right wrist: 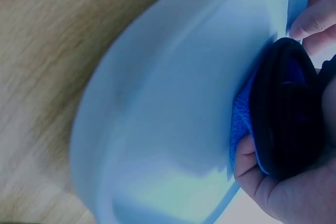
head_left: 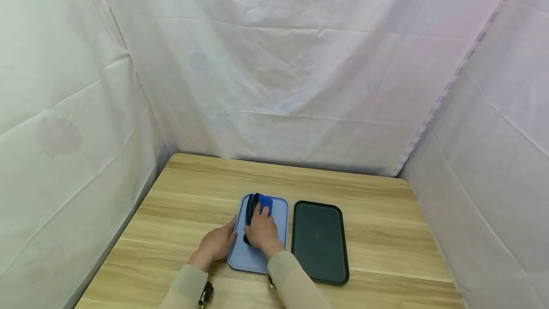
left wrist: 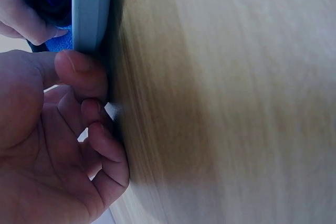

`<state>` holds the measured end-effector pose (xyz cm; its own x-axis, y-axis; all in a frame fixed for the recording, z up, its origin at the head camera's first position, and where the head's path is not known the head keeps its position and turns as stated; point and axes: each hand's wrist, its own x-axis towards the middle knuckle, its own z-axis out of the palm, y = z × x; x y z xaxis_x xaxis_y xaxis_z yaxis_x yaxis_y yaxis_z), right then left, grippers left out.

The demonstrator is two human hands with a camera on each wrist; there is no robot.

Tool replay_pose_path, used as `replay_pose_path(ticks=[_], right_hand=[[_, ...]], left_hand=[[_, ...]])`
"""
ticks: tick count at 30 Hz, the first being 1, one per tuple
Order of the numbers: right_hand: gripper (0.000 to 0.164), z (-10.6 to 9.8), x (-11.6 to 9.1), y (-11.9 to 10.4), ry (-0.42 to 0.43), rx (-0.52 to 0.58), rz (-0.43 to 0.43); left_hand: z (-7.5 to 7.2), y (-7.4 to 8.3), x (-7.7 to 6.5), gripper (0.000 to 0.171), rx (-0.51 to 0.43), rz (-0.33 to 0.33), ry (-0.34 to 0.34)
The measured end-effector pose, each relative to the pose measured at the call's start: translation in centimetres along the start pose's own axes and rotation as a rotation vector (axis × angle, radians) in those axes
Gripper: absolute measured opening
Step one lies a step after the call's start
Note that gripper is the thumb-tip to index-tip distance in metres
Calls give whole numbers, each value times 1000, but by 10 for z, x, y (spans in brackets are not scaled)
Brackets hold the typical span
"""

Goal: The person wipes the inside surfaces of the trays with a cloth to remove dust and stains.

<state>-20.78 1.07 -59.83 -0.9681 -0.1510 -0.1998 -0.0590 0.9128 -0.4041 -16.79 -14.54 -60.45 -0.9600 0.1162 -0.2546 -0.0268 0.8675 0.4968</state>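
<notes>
A light blue tray point(head_left: 249, 257) lies on the table, with a folded blue-and-black fabric article point(head_left: 265, 200) on it. My right hand point(head_left: 262, 230) grips the article from above, its fingertips point(right wrist: 247, 163) tucked against the blue fabric edge. In the right wrist view the article point(right wrist: 286, 114) has a thick black border and textured blue cloth; its exact kind cannot be told. My left hand point(head_left: 218, 242) is at the tray's left edge. In the left wrist view the thumb point(left wrist: 81, 69) touches the tray's outer wall point(left wrist: 90, 14), while the other fingers curl loosely near the tabletop.
A dark green tray point(head_left: 319, 242) lies just right of the light blue one, with a narrow gap between them. The wooden table point(head_left: 377, 232) is enclosed at the back and sides by pale fabric curtains point(head_left: 291, 70).
</notes>
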Motion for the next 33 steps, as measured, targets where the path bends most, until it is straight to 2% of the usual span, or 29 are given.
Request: replay_pose_path(ticks=[16, 33], right_hand=[[84, 4, 4, -4, -9, 7, -8], [86, 9, 2, -10, 3, -12, -19]], left_hand=[[1, -1, 0, 56, 2, 7, 14], [0, 0, -1, 56, 1, -1, -1]])
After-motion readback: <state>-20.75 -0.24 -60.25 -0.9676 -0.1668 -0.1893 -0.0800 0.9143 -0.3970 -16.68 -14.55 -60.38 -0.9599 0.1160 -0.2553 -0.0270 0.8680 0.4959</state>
